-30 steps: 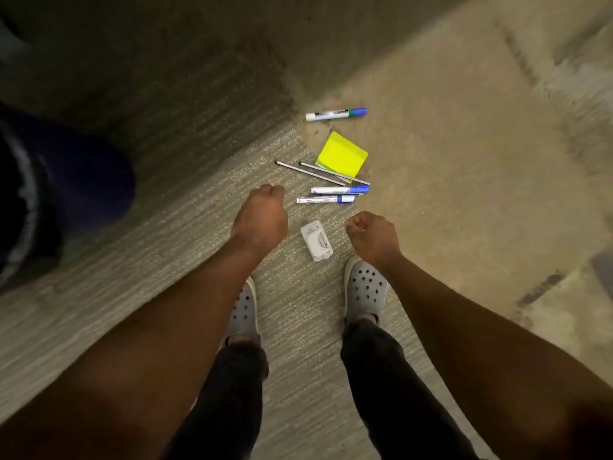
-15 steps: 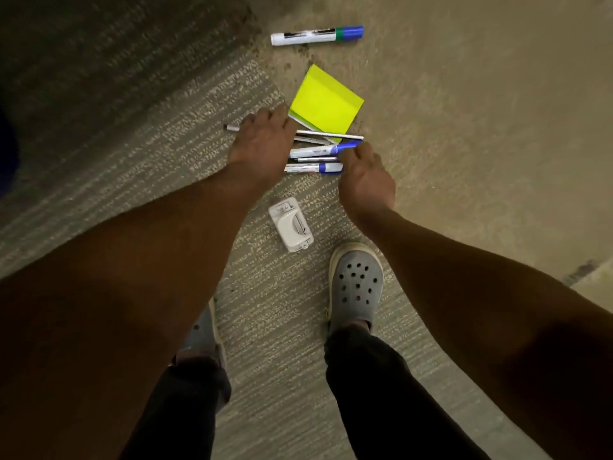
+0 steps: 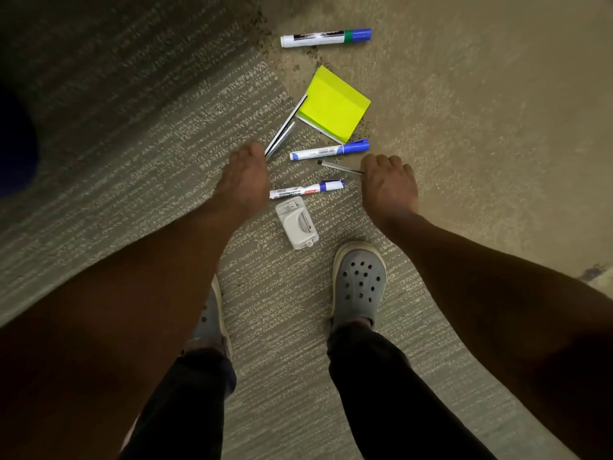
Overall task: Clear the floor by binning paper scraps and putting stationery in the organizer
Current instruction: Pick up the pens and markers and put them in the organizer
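My left hand is closed on two thin pens that stick out up and to the right of its fingers. My right hand is closed on the end of another thin pen, which points left. Between the hands lie two blue-capped markers, the upper marker and the lower marker. A yellow sticky-note pad lies just beyond them. A larger marker with a blue and green end lies farthest away. A small white stapler-like device rests near my feet.
My two grey clogs, the right clog and the left clog, stand on striped carpet. Bare tan floor starts to the right. A dark blue shape sits at the left edge. No bin or organizer is in view.
Both hands reached to the pile and pulled back. The left hand has lifted two thin pens, now angled upward; the right hand has taken one thin pen. The markers are now spread apart.
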